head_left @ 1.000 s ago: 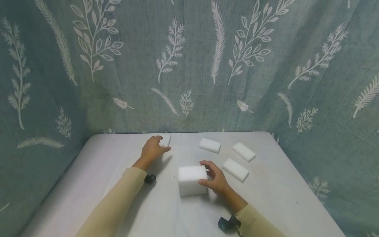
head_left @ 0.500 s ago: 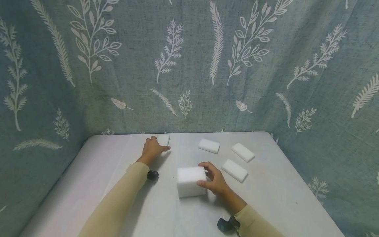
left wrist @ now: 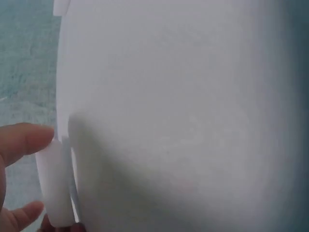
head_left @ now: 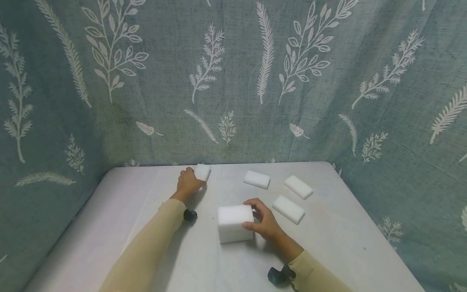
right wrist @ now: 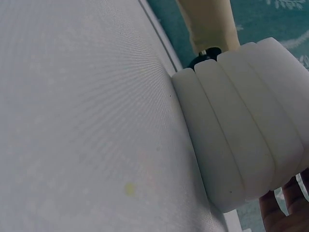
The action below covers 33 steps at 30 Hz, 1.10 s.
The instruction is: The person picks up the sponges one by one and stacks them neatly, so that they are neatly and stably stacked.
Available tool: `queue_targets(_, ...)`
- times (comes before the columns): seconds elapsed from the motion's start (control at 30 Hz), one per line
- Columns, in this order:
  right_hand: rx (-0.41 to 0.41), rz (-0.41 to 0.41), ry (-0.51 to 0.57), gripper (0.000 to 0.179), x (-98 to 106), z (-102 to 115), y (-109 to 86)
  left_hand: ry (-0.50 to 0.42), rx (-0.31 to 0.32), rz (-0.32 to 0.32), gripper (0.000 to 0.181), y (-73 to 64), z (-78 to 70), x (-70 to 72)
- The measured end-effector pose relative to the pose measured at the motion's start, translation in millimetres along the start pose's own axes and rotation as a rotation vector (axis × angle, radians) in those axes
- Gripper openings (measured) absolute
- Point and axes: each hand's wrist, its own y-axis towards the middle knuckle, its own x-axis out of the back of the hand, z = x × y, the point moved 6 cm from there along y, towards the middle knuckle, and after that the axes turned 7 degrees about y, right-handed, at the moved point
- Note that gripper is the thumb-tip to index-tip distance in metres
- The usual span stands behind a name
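Observation:
My left hand (head_left: 189, 183) is at the far side of the table, pinching a white sponge (head_left: 202, 172) by its edges. In the left wrist view that sponge (left wrist: 55, 188) stands between the thumb and the fingers, one side raised off the tabletop. Nearer the middle sits a neat block of several white sponges (head_left: 235, 224) laid flat on one another; seams between the layers show in the right wrist view. My right hand (head_left: 267, 222) holds this stack at its right end, thumb on the near side and fingers curved round the far side.
Three more white sponges lie flat to the right: one at the back (head_left: 257, 179), one farther right (head_left: 298, 187), and one beside the right hand (head_left: 289, 209). A leaf-patterned green curtain (head_left: 240, 81) encloses the back and sides of the white table (head_left: 328, 243).
The left hand's fingers have closed in on the far sponge, which has turned slightly and tipped up. The right hand and the stack have stayed in place.

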Motion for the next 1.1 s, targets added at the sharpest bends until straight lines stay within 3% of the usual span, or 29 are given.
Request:
queue_targets(0.23, -0.013, -0.004, -0.002, 0.056, 1, 0, -0.5, -0.04, -0.063, -0.003, 0.073, -0.6, -0.5, 4.0)
queue_targets(0.53, -0.028, -0.001, -0.01, 0.058, 2, 0, -1.7, -0.046, -0.247, -0.001, 0.069, -5.5, -0.8, 9.7)
queue_targets(0.73, -0.028, 0.0, -0.012, 0.058, 2, -2, -2.1, -0.067, -0.364, 0.035, 0.064, -14.4, -2.9, 10.8)
queue_targets(1.1, -0.001, -0.01, -0.024, 0.054, 2, -1, -2.3, -0.114, -0.521, 0.067, 0.056, -38.2, -16.8, 20.2)
